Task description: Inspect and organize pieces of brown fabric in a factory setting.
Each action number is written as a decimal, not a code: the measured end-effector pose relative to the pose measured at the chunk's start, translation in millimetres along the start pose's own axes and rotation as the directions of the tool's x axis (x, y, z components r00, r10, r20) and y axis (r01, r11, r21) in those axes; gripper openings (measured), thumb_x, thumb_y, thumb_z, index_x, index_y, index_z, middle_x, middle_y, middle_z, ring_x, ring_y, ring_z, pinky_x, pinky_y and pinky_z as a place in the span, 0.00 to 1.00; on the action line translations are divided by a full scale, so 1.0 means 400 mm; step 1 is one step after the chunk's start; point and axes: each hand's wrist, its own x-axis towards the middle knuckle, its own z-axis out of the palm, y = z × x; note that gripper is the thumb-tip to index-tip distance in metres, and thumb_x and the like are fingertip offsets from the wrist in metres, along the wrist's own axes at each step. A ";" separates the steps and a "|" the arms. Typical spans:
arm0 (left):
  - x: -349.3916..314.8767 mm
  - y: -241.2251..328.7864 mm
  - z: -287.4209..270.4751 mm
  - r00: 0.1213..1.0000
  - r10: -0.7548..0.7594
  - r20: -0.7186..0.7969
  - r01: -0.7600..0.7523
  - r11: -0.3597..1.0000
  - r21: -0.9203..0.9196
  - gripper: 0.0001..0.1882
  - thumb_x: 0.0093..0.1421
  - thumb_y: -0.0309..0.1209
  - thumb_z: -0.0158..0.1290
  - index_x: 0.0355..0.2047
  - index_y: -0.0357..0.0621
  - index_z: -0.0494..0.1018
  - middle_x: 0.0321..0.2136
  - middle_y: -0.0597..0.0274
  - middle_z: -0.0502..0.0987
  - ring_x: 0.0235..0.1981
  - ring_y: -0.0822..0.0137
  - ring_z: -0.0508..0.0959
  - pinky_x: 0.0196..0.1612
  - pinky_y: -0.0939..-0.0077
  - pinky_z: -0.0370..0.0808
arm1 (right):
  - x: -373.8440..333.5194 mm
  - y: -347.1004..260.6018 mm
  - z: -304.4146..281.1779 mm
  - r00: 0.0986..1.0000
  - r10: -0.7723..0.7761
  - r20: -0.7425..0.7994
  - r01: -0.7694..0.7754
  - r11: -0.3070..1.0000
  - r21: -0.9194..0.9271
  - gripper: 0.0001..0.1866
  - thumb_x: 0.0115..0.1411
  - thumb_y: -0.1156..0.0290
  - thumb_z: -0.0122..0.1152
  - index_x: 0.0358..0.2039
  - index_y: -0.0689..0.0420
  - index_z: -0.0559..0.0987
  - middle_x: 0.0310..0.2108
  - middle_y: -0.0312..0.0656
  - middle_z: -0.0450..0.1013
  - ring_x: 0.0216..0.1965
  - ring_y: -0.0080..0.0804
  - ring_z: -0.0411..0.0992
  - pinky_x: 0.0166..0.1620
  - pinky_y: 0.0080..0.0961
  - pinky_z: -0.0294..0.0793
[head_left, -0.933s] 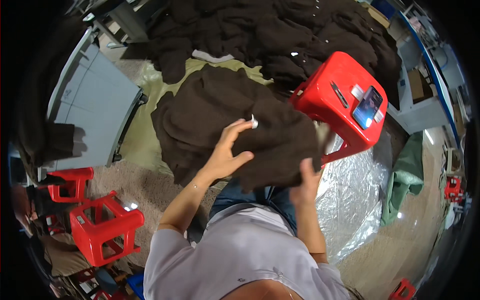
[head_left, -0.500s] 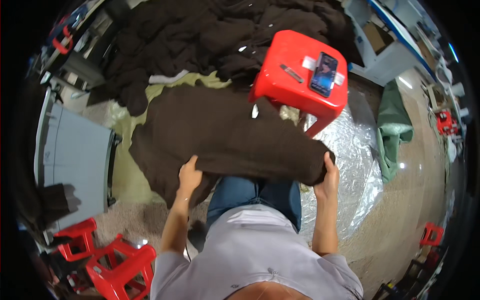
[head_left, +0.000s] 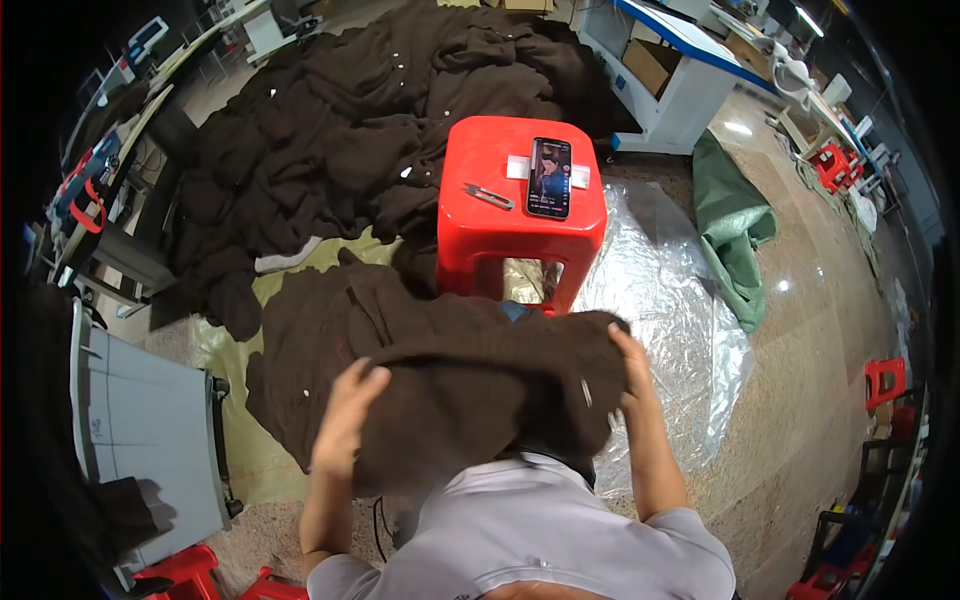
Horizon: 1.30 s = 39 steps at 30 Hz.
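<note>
A dark brown knit garment [head_left: 460, 390] lies bunched over my lap, its far part spreading onto the yellow-green sheet on the floor. My left hand [head_left: 345, 410], slightly blurred, grips the garment at its left side, near a raised fold. At the other end my right hand [head_left: 635, 375] curls its fingers and thumb around the garment's right edge. A small white tag shows on the cloth near that hand. Just beyond the garment stands a red plastic stool [head_left: 475, 150], with a phone [head_left: 549, 178] and small thread snips [head_left: 488, 197] on top.
Behind the stool spreads a large heap of brown garments [head_left: 350, 110]. A grey cart [head_left: 150, 400] stands on my left. Clear plastic sheeting [head_left: 660, 270] and a green cloth bundle [head_left: 730, 230] lie on the right. A white and blue workbench [head_left: 670, 115] stands farther back.
The garment has been drawn toward me and turned over into a raised fold. My left hand has moved nearer my body and left. The view has tilted up, showing more of the room.
</note>
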 end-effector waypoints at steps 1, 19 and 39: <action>0.023 -0.032 0.046 0.999 0.052 -0.009 -0.049 0.974 0.219 0.36 0.63 0.39 0.61 0.62 0.26 0.64 0.59 0.45 0.73 0.60 0.56 0.73 0.64 0.68 0.66 | 0.048 0.047 -0.032 0.996 -0.057 -0.074 0.047 0.991 -0.125 0.15 0.65 0.66 0.62 0.47 0.62 0.78 0.42 0.46 0.80 0.37 0.36 0.80 0.42 0.31 0.82; -0.129 -0.391 -0.124 0.956 -0.126 0.266 0.128 0.992 0.010 0.15 0.64 0.29 0.59 0.49 0.35 0.77 0.38 0.69 0.79 0.36 0.76 0.78 0.37 0.84 0.75 | 0.197 0.099 0.054 0.911 -0.398 0.107 0.142 0.058 -0.988 0.30 0.60 0.44 0.62 0.48 0.59 0.80 0.37 0.57 0.81 0.44 0.57 0.79 0.47 0.47 0.75; -0.081 -0.148 -0.126 0.969 0.066 -0.237 -0.126 0.959 -0.252 0.07 0.61 0.29 0.62 0.29 0.42 0.76 0.24 0.78 0.73 0.23 0.84 0.66 0.26 0.88 0.61 | 0.240 0.075 0.003 0.854 -0.416 0.312 0.435 0.242 -0.867 0.17 0.56 0.62 0.72 0.40 0.61 0.83 0.30 0.51 0.81 0.34 0.49 0.79 0.39 0.40 0.76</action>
